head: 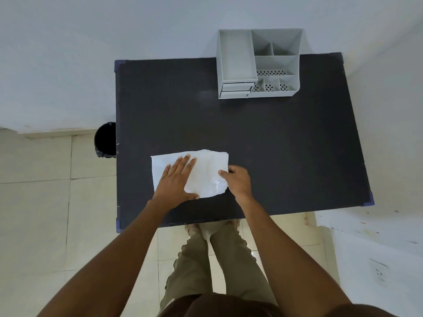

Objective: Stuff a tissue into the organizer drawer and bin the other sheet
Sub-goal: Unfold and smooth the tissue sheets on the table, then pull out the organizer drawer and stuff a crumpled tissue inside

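Observation:
A white tissue point(207, 173) lies flat on the black table point(274, 145), near its front left. My left hand point(177, 180) rests flat on the tissue with the fingers spread, pressing it down. My right hand point(237, 179) pinches the tissue's right edge between thumb and fingers. Whether a second sheet lies under the top one cannot be told. The grey desk organizer point(257, 64) stands at the table's far edge, its two small drawers point(235, 90) shut at its front left. A black bin point(106, 140) stands on the floor just left of the table.
A white wall runs behind the table and along the right side. The floor is pale tile. My legs and feet show below the table's front edge. Blue caps cover the table's corners point(369, 200).

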